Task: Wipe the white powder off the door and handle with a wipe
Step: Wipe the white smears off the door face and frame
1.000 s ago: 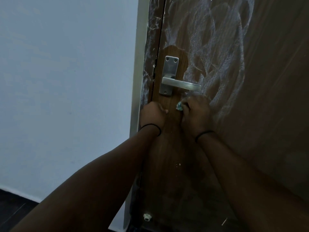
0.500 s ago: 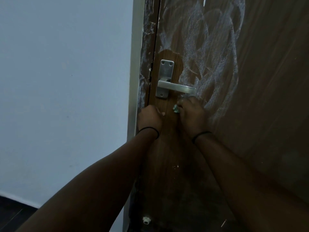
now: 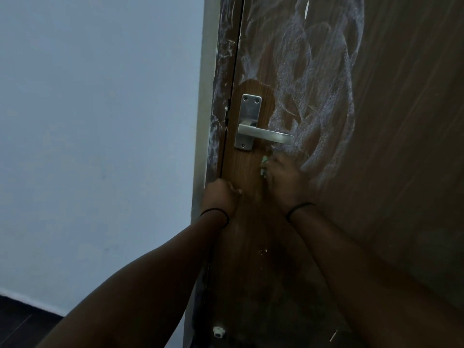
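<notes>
Handle (image 3: pixel 266 135) lever juts right off door (image 3: pixel 389 146), directly above right hand (image 3: pixel 283 182); tight gap between. Left hand (image 3: pixel 221 197) at door edge, frame (image 3: pixel 218 96) just left. Bare door face right of hands, unobstructed. Wall (image 3: pixel 100 121) further left.

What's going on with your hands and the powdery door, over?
Right hand presses wipe on door below handle. Left hand curled at door edge. Powder remains above.

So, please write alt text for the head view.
A right hand presses a wipe on a brown door below its metal handle; white powder smears the wood above. The left hand rests near the door edge.
</notes>
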Motion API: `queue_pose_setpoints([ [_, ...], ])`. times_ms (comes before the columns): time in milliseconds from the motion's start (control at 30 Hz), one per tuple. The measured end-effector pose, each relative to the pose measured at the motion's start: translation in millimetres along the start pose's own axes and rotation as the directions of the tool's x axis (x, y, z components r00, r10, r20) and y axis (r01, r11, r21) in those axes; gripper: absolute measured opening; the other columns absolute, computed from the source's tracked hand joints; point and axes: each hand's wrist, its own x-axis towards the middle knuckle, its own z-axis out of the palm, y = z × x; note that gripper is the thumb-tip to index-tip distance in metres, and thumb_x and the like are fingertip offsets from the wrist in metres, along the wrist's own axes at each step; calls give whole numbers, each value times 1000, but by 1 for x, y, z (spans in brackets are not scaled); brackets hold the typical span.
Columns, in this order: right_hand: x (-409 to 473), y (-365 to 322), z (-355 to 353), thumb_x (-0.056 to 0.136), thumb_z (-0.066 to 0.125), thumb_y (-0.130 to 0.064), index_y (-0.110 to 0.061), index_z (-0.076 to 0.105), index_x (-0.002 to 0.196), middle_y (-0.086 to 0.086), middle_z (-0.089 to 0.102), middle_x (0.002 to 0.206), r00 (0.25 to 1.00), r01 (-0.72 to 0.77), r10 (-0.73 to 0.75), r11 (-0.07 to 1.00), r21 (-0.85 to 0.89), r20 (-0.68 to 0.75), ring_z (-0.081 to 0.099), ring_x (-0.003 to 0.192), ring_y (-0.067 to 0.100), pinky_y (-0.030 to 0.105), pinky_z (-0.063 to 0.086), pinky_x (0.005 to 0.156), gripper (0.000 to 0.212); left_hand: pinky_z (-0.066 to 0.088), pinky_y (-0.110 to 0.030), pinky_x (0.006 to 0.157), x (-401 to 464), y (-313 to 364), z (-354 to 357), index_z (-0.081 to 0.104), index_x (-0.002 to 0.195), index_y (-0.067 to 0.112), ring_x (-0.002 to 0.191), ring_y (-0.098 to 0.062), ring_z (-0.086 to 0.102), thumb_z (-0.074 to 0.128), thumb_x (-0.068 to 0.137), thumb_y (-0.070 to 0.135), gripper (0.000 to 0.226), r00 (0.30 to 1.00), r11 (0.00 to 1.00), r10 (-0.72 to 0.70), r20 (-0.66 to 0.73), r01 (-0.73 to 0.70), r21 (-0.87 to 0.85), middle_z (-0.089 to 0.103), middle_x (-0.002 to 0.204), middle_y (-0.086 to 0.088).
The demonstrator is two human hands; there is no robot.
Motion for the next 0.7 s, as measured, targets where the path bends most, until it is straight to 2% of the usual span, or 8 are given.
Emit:
queue_pose_setpoints([
  [100, -28, 2, 10, 93, 56, -8, -1, 65, 93, 14, 58, 98, 990, 88, -81, 995, -56, 113, 56, 89, 28, 37, 49, 72, 11, 49, -29, 68, -3, -3, 2, 56, 58, 24, 71, -21, 61, 65, 89, 31, 33, 1000, 1000, 24, -7, -24, 6, 61, 69, -2],
  [167, -47, 17, 7, 94, 51, -15, -5, 64, 94, 11, 57, 99, 984, 48, -43, 998, -28, 173, 55, 91, 28, 33, 45, 73, 16, 46, -28, 67, -2, -8, 1, 56, 60, 25, 73, -18, 61, 63, 90, 31, 31, 999, 999, 36, -3, -36, 16, 62, 73, 0],
  [233, -53, 27, 4, 94, 49, -20, -8, 64, 91, 7, 58, 96, 992, -46, 44, 999, 13, 121, 55, 89, 25, 23, 39, 69, 20, 47, -28, 67, -1, -13, -2, 56, 61, 27, 73, -17, 61, 62, 91, 32, 31, 999, 999, 40, -22, -40, 22, 63, 73, 1],
  [333, -39, 23, 21, 95, 49, -11, -7, 66, 108, 8, 58, 110, 970, -238, 235, 971, 32, 64, 53, 99, 24, 14, 28, 73, 22, 46, -29, 64, -3, -20, 1, 53, 60, 27, 69, -16, 59, 60, 91, 33, 33, 997, 999, 28, -73, -26, 29, 58, 67, 5],
  [400, -30, 7, 39, 98, 43, -18, -12, 62, 113, 1, 54, 109, 971, -228, 226, 974, 12, 76, 50, 97, 17, 13, 27, 74, 25, 46, -28, 63, -7, -23, 6, 50, 61, 27, 69, -17, 58, 59, 91, 34, 32, 995, 999, 11, -98, -8, 33, 56, 67, 5],
  [533, -42, -18, 58, 95, 49, -13, -10, 60, 98, 8, 55, 102, 985, -46, 44, 999, 8, 165, 53, 92, 26, 34, 44, 70, 12, 42, -27, 59, -9, -28, 10, 44, 61, 29, 65, -19, 56, 56, 91, 34, 33, 990, 998, 34, -135, -26, 57, 50, 63, 7],
  [600, -53, -11, 49, 94, 51, -14, -12, 57, 91, 5, 53, 94, 988, -12, 3, 998, 59, 153, 52, 83, 19, 30, 39, 64, 7, 39, -26, 58, -7, -28, 7, 45, 63, 29, 64, -16, 55, 55, 93, 34, 31, 986, 996, 78, -146, -71, 56, 50, 62, 10],
  [700, -58, 19, 28, 95, 49, -18, -19, 62, 100, -1, 56, 103, 985, -118, 111, 992, 44, 132, 54, 91, 16, 21, 37, 71, 14, 33, -20, 53, -4, -20, 0, 49, 73, 32, 63, -4, 51, 53, 95, 32, 22, 960, 982, 189, -208, -187, 27, 52, 69, 14],
])
